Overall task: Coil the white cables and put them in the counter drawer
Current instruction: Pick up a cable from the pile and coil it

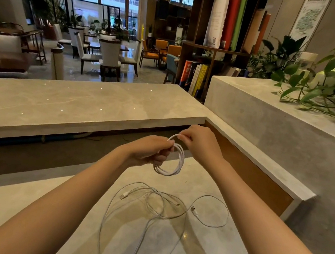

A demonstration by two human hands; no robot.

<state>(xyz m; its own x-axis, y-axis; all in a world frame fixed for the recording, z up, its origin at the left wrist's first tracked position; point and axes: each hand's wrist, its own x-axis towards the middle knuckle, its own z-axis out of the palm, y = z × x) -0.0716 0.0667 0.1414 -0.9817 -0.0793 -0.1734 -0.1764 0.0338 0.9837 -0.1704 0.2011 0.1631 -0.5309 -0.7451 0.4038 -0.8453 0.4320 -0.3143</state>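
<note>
A white cable wound into a small coil point(174, 165) hangs in the air above the lower marble counter point(16, 201). My left hand point(149, 150) grips the top of the coil. My right hand point(200, 143) pinches the cable's loose end just above it, with a short arc of cable between the two hands. Below them, loose white cables point(146, 218) sprawl in wide overlapping loops on the counter, with plug ends point(194, 211) lying free. No drawer is in view.
A raised marble ledge point(78, 98) runs across behind the hands. A higher grey block point(273, 122) with trailing plants point(334, 88) stands to the right, and a bookshelf point(217, 46) behind it. Chairs and tables fill the lounge beyond.
</note>
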